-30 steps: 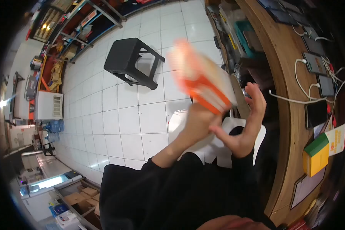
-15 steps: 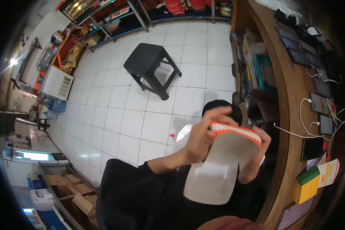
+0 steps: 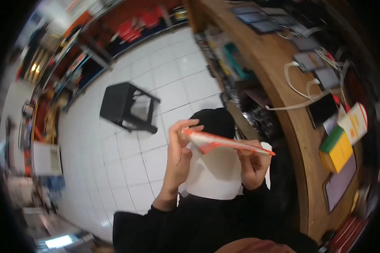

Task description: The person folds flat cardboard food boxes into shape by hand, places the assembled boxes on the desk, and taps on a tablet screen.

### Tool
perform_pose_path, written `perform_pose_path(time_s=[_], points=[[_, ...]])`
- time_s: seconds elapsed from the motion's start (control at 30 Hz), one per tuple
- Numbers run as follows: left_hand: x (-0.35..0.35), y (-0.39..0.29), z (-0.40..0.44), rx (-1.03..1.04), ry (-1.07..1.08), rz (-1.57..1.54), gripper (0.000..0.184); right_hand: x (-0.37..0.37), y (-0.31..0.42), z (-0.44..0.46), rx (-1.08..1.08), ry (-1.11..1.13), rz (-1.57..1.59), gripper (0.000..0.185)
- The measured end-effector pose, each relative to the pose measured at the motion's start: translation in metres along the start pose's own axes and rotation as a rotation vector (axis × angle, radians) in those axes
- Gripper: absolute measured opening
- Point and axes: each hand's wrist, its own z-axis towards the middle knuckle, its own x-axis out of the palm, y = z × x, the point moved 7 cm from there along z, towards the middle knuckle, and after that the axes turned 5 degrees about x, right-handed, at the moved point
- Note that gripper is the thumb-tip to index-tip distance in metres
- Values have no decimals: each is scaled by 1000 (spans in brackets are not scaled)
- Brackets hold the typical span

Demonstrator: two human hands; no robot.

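Left hand (image 3: 178, 154) and right hand (image 3: 253, 168) have fingers clamped on an orange-and-white carton (image 3: 209, 143), its upper side foreshortened and blurred.

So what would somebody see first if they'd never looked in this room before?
Probably the bright orange-and-white card, held in the middle of the view by the left hand and right hand. Next, maybe the black stool, alone on the white tiled floor to the left, or the yellow-and-green box on the wooden desk to the right.
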Motion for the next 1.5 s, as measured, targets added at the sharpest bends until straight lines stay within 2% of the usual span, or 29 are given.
perform_pose_path(time_s=[0.03,0.07,0.13,0.17,0.23,0.27,0.3,0.33,0.4,0.43,0.47,0.5,0.53,0.57,0.63,0.67,0.73,0.77,0.83,0.9,0.97,1.0,1.03,1.1,1.13,1.27,1.33,1.43,1.5], points=[[1,23,-8,-149,129,53,42,-12,0,-1,-74,-121,139,11],[3,31,-16,-194,162,101,43,-14,1,-1,-132,-62,-1,13],[2,45,-35,-282,204,214,46,-22,-1,0,26,-56,-72,16],[6,38,-32,-181,211,280,45,-23,-2,0,110,-48,-102,17],[16,16,-28,20,200,398,44,-28,-26,0,351,-23,96,22],[27,-5,-20,210,38,244,34,-29,-39,-2,473,11,239,23],[38,-15,-17,287,-1,244,32,-28,-52,-5,590,48,389,24],[45,-24,-15,367,-43,246,30,-28,-57,-7,600,159,374,27],[55,-32,-23,731,262,604,33,-32,-58,-9,622,217,365,28],[38,-19,-22,611,248,515,34,-37,-59,-12,638,223,361,28],[24,-5,-23,481,244,430,36,-35,-53,-16,625,377,612,38],[21,8,-22,350,233,353,38,-28,-37,-23,642,536,1013,74],[12,22,-16,151,42,69,38,-22,-31,-25,454,682,1030,95],[23,28,-13,-39,-53,-92,40,-16,-29,-30,262,833,1032,116],[33,37,-10,-194,-241,-92,41,-17,-32,-31,-1,776,693,129],[40,35,-8,-127,-182,-91,40,-17,-34,-33,-124,749,515,136],[51,35,-7,9,-70,-91,38,-19,-40,-35,-1,705,765,133],[56,33,-6,31,3,-80,36,-21,-35,-35,131,693,899,130],[68,30,-2,84,143,-66,32,-28,-33,-45,448,666,1028,125],[74,39,-6,46,127,19,31,-37,-32,-57,650,590,984,116],[85,42,-6,-30,200,83,37,-50,-30,-65,722,479,772,106],[95,35,-3,24,237,74,51,-64,-34,-68,705,325,816,97],[105,28,-1,101,315,165,66,-83,-45,-74,612,93,888,87],[119,21,1,-36,308,-53,72,-124,-45,-87,393,-303,883,69],[115,27,1,-52,352,14,69,-145,-26,-92,320,-433,743,69],[86,46,0,-164,252,43,56,-232,86,-102,-4,-896,138,67],[78,48,0,-207,198,43,52,-261,112,-98,30,-1032,-537,68],[63,50,3,-212,151,50,45,-283,94,-61,248,-789,-1728,71],[52,51,5,-206,132,77,41,-302,57,-41,721,-704,-1649,78]])
